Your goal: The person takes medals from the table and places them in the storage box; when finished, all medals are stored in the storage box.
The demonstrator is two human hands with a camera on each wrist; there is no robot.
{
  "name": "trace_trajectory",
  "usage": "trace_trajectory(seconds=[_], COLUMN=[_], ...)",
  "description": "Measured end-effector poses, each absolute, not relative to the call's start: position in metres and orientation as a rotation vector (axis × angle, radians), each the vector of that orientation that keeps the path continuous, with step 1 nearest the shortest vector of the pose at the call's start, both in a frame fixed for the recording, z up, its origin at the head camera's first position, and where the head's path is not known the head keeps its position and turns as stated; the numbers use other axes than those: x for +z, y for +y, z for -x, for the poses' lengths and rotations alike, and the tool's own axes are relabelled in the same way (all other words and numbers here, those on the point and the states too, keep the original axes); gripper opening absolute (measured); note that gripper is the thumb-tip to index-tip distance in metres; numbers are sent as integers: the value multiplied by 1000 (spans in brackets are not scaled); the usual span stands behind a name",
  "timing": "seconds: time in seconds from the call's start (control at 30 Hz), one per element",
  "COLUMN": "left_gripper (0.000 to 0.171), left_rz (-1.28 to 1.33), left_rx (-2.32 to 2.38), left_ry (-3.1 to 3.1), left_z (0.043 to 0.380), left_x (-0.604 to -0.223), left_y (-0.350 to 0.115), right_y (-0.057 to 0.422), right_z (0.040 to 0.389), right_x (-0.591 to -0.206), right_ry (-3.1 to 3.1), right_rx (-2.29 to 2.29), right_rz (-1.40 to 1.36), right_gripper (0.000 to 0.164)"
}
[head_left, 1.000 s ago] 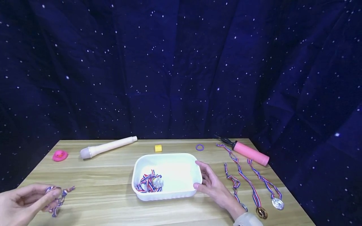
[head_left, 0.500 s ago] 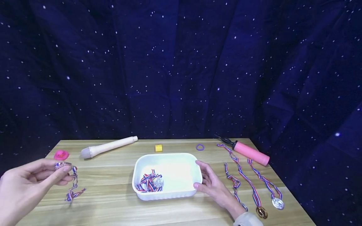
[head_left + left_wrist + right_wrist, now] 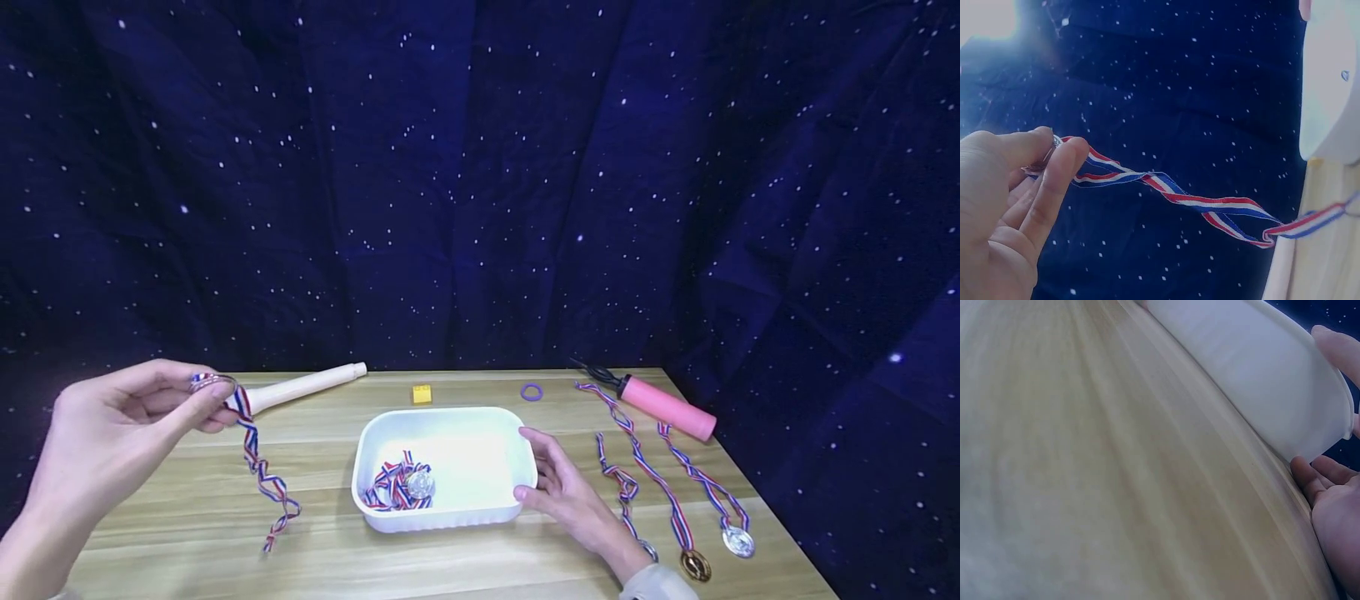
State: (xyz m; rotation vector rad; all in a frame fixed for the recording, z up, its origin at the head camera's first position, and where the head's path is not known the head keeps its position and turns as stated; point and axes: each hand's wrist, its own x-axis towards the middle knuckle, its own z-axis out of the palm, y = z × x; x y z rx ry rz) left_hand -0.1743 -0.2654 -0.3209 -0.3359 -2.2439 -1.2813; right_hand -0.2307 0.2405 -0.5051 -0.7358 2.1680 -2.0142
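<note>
My left hand (image 3: 112, 433) is raised at the left, pinching a medal (image 3: 223, 381) between thumb and fingers. The medal's red, white and blue ribbon (image 3: 252, 450) hangs down twisted over the table. In the left wrist view, fingertips cover most of the disc, and the ribbon (image 3: 1222, 205) stretches away to the right. A white plastic basin (image 3: 442, 522) stands at the middle, with a silver medal (image 3: 420, 484) and bunched ribbon inside its left part. My right hand (image 3: 566, 500) holds the basin's right end, thumb at the front corner and fingers along the side.
To the right lie several ribboned medals, including a gold one (image 3: 695, 565) and a silver one (image 3: 738, 542), near a pink hand pump (image 3: 667, 407). Behind the basin are a yellow block (image 3: 422, 394) and a purple ring (image 3: 532, 392). A pale toy microphone (image 3: 307, 386) is partly hidden by my left hand.
My left hand has risen and moved right with the medal, its ribbon unfurling downward. It now covers the pink duck and the microphone's head. The right hand and basin stay put.
</note>
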Motion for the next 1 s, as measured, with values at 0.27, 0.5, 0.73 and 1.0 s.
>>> trace_trajectory(seconds=[0.27,0.5,0.73,1.0], left_gripper=[11,14,15,13], left_rz=[417,529,558,646], left_rx=[-1256,-1441,-1449,-1483], left_ry=[-2178,-2067,-2051,-2043], left_z=[190,199,210,222], left_x=[-302,-281,-261,-246], left_y=[-245,-228,-210,-178], right_y=[242,240,239,241], right_z=[231,230,230,230], right_x=[-506,-504,-505,-504], right_ry=[2187,2188,2185,2195], right_rx=[-2004,-2002,-2002,-2002], right_rz=[747,753,768,736], right_gripper=[83,83,82,84])
